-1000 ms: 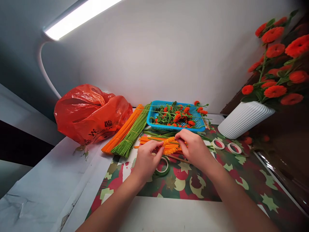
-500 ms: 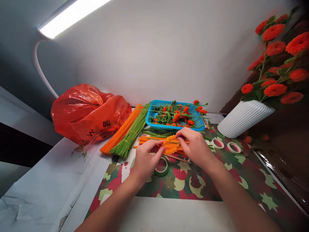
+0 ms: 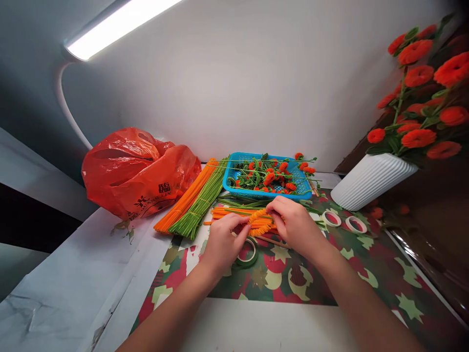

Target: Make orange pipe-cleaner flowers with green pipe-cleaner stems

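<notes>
Between my two hands is a coiled orange pipe cleaner [image 3: 261, 230], bent into a loop above the mat. My left hand [image 3: 224, 239] pinches its left end between thumb and fingers. The other side is gripped by my right hand [image 3: 293, 220], whose fingertips are closed on it. Loose orange pipe cleaners [image 3: 223, 211] lie just behind the hands. A roll of green tape [image 3: 247, 254] rests below the loop, partly covered by my left hand. A thin wooden stick [image 3: 273, 241] lies under the hands.
Behind stands a blue basket [image 3: 252, 196] of small orange flowers. Left of it lie orange [image 3: 186, 198] and green pipe cleaner bundles [image 3: 196, 210] and a red plastic bag [image 3: 135, 171]. At right are two white tape rolls [image 3: 331, 218] and a white vase [image 3: 370, 181] with flowers. A lamp [image 3: 120, 24] hangs above.
The view has shifted slightly. Both hands stay on the coiled orange pipe cleaner, and its loop looks a little more open between them.
</notes>
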### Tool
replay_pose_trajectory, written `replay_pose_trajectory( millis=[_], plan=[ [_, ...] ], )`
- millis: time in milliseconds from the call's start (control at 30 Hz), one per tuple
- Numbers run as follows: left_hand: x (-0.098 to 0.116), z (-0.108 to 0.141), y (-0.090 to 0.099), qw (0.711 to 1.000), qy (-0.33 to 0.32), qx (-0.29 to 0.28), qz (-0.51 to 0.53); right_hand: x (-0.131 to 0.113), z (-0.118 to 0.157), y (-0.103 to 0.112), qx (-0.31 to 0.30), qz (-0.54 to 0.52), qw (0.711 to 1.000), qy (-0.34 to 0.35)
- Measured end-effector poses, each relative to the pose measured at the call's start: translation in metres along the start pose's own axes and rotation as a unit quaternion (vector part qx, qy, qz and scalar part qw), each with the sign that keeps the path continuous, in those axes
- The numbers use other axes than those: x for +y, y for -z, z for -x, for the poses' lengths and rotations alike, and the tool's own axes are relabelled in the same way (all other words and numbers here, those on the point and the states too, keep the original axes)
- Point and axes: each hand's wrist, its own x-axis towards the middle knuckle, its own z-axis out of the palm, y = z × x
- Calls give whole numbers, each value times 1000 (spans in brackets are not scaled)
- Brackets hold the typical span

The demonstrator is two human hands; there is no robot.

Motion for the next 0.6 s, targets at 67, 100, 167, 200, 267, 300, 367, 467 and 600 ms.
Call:
replay_pose_trajectory(
  millis=[67, 100, 167, 200, 267, 300, 367, 467, 600],
  plan=[
    [-1, 0, 0, 1000, -7, -10, -9, 0, -1, -1, -3, -4, 1000, 15],
    [-1, 0, 0, 1000, -9, -13, -11, 0, -1, -1, -3, -8, 1000, 21],
    [-2, 1, -1, 1000, -8, -17, -6, 1, -1, -1, -3, -23, 999, 26],
    [-2, 0, -1, 1000, -5, -16, 0, 2, -1, -2, -3, -33, 999, 26],
    [-3, 0, -1, 1000, 6, -11, 18, 4, -1, -2, -4, -53, 998, 16],
    [-4, 0, -1, 999, 14, -9, 30, 5, -1, -2, -5, -62, 998, 8],
    [-4, -1, 0, 998, 33, -5, 53, 5, -2, -3, -5, -78, 997, -12],
    [-2, -1, 1, 994, 64, 3, 93, 5, -3, -4, 1, -111, 993, -45],
    [2, -1, 2, 979, 114, 28, 166, 6, -4, -7, 50, -198, 970, -130]
  ],
)
